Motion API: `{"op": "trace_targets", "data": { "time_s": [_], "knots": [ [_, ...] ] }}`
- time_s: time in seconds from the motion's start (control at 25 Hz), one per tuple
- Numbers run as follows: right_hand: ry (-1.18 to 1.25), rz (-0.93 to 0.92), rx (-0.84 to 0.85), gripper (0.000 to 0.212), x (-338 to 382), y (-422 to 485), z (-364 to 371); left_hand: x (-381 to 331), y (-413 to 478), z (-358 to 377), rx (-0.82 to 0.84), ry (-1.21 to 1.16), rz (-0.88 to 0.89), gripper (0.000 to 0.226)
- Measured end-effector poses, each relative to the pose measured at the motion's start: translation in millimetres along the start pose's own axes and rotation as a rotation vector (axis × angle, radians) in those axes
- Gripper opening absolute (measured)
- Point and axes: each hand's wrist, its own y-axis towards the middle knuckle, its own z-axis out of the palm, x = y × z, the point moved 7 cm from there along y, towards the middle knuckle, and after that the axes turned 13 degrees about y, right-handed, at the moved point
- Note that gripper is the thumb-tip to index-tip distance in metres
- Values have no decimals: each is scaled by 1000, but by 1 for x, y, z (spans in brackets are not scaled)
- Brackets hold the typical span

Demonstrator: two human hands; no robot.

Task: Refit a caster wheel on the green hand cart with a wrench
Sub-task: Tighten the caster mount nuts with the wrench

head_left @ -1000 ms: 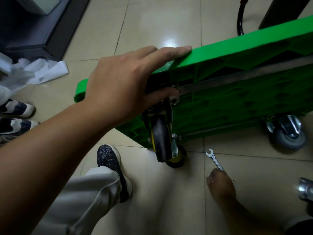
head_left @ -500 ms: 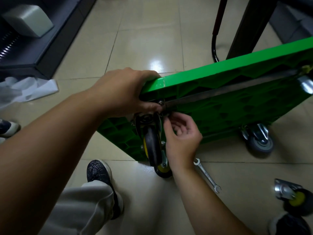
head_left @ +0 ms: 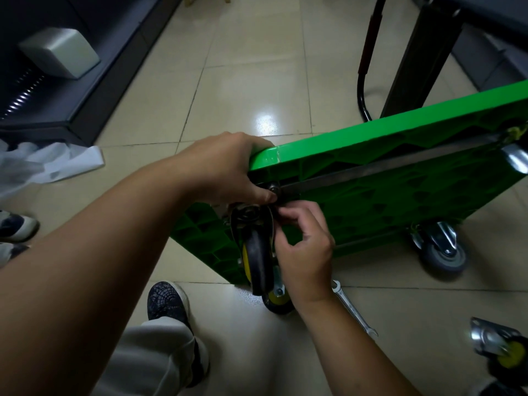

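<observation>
Nearest, below both grips: a grey trouser leg (head_left: 154, 355) ending in a dark mesh shoe (head_left: 167, 302) planted on the pale tiled floor (head_left: 251, 81). Low and to the right of the right hand's grip, a wrench (head_left: 354, 308) lying flat on the tiles, untouched, one open end just beside the right wrist. Further right along the floor, a loose caster (head_left: 500, 350) with a steel plate and yellow hub, well apart from both hands.

Right hand (head_left: 307, 252) raised, fingers curled narrow, fingertips (head_left: 281, 215) pinched at the top of the caster wheel (head_left: 258, 261) where its bracket meets the cart; whatever small part sits between them too hidden to tell. Wheel itself black with a yellow hub, hanging directly under the pinch, beside the palm.

Just above that pinch, left hand (head_left: 225, 170) wrapped over the corner of the green hand cart (head_left: 385, 178), thumb pressing by a bolt head (head_left: 273, 187) on the grey steel bar. Cart tipped on its edge, ribbed underside facing the camera, stretching right and away from the grip. A grey mounted caster (head_left: 441, 250) at the lower edge, well right of the right hand.

Left of the left forearm: white crumpled paper (head_left: 48, 164) and two other shoes (head_left: 14, 227). Beyond the grips: dark cabinet base (head_left: 94, 81) with a grey box (head_left: 60, 52), a black post (head_left: 420, 55).
</observation>
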Motion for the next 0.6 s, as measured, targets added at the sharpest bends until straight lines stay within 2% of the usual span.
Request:
{"op": "trace_targets", "data": {
  "time_s": [0.12, 0.24, 0.4, 0.6],
  "knots": [
    [-36, 19, -10, 17, -2, -1, 1, 1, 1, 1, 15, -13, -5, 51],
    [70, 124, -99, 13, -7, -4, -3, 0, 1, 1, 19, -3, 2, 47],
    [99, 201, -125, 12, -9, -4, -3, -1, -1, -1, 14, 12, 16, 50],
    [318, 528, -282, 6, -24, -11, -1, -3, -2, -1, -66, 120, 49, 74]
  ]
}}
